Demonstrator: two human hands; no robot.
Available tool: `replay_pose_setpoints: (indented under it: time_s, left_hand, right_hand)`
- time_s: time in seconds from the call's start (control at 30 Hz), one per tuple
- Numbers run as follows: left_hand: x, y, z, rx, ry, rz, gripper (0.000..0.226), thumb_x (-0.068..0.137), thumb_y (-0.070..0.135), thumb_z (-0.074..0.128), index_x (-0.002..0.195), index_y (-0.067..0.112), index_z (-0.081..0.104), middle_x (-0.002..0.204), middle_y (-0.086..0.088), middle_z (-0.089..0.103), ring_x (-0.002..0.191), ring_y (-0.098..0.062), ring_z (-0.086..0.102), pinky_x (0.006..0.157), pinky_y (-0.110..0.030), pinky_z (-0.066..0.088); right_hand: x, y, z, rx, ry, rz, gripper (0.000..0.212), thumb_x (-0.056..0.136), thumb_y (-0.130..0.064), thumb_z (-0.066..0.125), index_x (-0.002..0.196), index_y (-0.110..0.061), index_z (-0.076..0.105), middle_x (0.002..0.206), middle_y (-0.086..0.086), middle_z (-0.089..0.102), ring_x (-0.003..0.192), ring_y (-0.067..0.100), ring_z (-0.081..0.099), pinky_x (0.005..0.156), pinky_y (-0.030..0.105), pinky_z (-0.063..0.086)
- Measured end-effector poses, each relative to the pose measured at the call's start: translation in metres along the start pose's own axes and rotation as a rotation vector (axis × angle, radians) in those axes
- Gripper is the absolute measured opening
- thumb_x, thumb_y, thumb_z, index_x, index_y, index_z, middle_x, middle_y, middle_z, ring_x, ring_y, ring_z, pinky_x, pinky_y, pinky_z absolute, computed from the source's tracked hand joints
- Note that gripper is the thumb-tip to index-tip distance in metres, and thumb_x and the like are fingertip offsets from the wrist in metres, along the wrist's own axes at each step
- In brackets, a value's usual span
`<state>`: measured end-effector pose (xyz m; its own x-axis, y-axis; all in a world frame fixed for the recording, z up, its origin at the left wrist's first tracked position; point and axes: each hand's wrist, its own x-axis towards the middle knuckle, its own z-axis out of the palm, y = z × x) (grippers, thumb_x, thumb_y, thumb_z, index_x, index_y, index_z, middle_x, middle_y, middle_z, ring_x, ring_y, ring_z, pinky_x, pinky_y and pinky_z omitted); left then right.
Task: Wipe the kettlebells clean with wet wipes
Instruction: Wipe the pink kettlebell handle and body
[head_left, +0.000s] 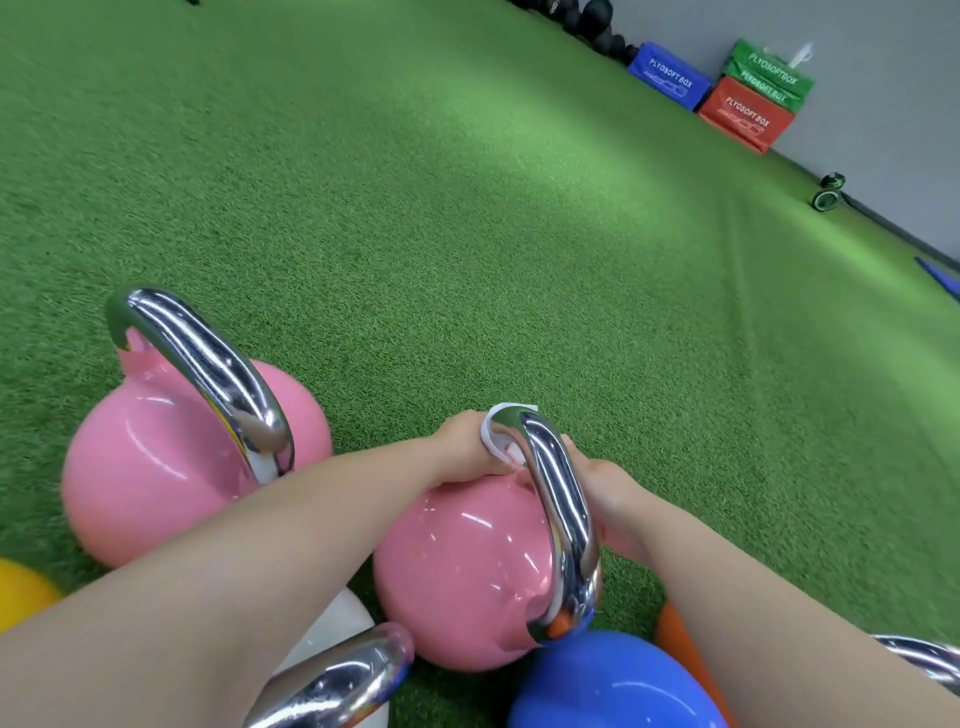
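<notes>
Left hand (467, 447) pinches a wet wipe (493, 431) on the pink kettlebell (462, 566); right hand (608, 493), finger state unclear, steadies it; the slick handle could slip.

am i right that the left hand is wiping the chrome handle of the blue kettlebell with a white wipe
Not quite. The head view shows the left hand pressing the white wipe on the chrome handle of a pink kettlebell, not the blue kettlebell, which sits nearer the camera, untouched.
</notes>
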<state>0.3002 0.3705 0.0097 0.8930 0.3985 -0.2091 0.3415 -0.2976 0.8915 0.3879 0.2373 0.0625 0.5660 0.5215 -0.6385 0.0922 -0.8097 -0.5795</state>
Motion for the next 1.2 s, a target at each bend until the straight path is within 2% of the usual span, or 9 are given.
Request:
replay_pose_setpoints:
  time_s: [0.13,0.33,0.47,0.63,0.73,0.87,1.0,1.1,1.2]
  left_hand:
    - [0.003,-0.002,-0.004,-0.054,-0.082,-0.006,0.023,0.076,0.013,0.074,0.074,0.025,0.055,0.081,0.008,0.059,0.078,-0.008,0.055,0.074,-0.019,0.044]
    - [-0.01,0.002,0.012,-0.002,0.202,-0.009,0.016,0.082,0.022,0.067,0.074,0.025,0.053,0.086,0.002,0.061,0.084,-0.016,0.056,0.076,-0.026,0.045]
    - [-0.018,-0.002,0.014,0.199,0.126,-0.063,0.02,0.09,0.04,0.051,0.08,0.023,0.052,0.085,0.002,0.06,0.082,-0.018,0.058,0.075,-0.027,0.047]
    - [-0.028,-0.01,0.014,0.252,0.012,-0.22,0.067,0.063,0.08,0.049,0.099,0.023,0.055,0.095,-0.002,0.064,0.084,-0.018,0.062,0.079,-0.034,0.052]
    - [-0.033,-0.006,0.006,0.181,-0.051,-0.244,0.068,0.054,0.066,0.058,0.103,0.02,0.049,0.104,-0.001,0.059,0.084,-0.016,0.06,0.074,-0.03,0.052]
    - [-0.043,-0.001,-0.002,0.11,-0.198,-0.332,0.023,0.08,0.037,0.051,0.087,0.015,0.049,0.103,-0.007,0.05,0.084,-0.019,0.05,0.072,-0.026,0.043]
    - [-0.052,0.004,-0.003,0.14,-0.255,-0.365,0.053,0.08,0.045,0.041,0.128,0.023,0.044,0.152,-0.012,0.022,0.138,-0.03,0.023,0.115,-0.046,0.018]
    - [-0.054,0.008,0.006,0.467,-0.257,-0.197,0.043,0.096,0.043,0.028,0.13,0.026,0.048,0.157,-0.011,0.009,0.144,-0.031,-0.003,0.114,-0.057,-0.004]
    - [-0.05,0.008,0.014,0.617,-0.249,-0.202,0.057,0.093,0.058,0.021,0.146,0.036,0.017,0.157,-0.013,0.0,0.144,-0.033,-0.005,0.111,-0.06,-0.006]
  right_hand:
    - [0.001,0.005,0.001,0.034,-0.002,-0.009,0.07,0.096,-0.056,0.023,0.11,-0.001,0.065,0.112,0.018,0.066,0.105,0.032,0.062,0.097,0.044,0.048]
    - [0.005,0.01,0.003,0.02,0.011,-0.005,0.075,0.094,-0.061,0.024,0.112,0.0,0.063,0.117,0.02,0.064,0.111,0.036,0.059,0.098,0.046,0.047]
    - [0.0,0.007,0.009,0.075,0.012,-0.018,0.064,0.097,-0.053,0.028,0.107,-0.003,0.065,0.104,0.015,0.068,0.084,0.022,0.062,0.087,0.036,0.051]
    - [-0.001,0.008,0.012,0.057,0.021,-0.022,0.064,0.098,-0.05,0.024,0.108,0.0,0.062,0.089,0.013,0.065,0.071,0.017,0.058,0.072,0.03,0.051]
    - [-0.001,0.011,0.011,0.069,0.02,-0.011,0.068,0.097,-0.054,0.022,0.11,-0.001,0.062,0.102,0.016,0.068,0.09,0.024,0.064,0.089,0.038,0.052]
    - [0.0,0.01,0.012,0.069,0.038,-0.011,0.069,0.097,-0.054,0.021,0.11,0.001,0.062,0.107,0.019,0.067,0.098,0.029,0.064,0.094,0.042,0.05]
    - [0.001,0.01,0.012,0.037,0.046,-0.011,0.073,0.097,-0.055,0.021,0.111,0.004,0.061,0.112,0.025,0.064,0.09,0.028,0.061,0.094,0.046,0.05]
    - [0.001,0.01,0.011,0.05,0.033,0.009,0.075,0.096,-0.057,0.021,0.115,0.004,0.06,0.117,0.025,0.062,0.107,0.038,0.061,0.096,0.047,0.049]
    - [0.0,0.009,0.01,0.082,0.029,0.016,0.073,0.096,-0.056,0.023,0.111,0.004,0.06,0.11,0.024,0.065,0.095,0.032,0.063,0.096,0.044,0.049]
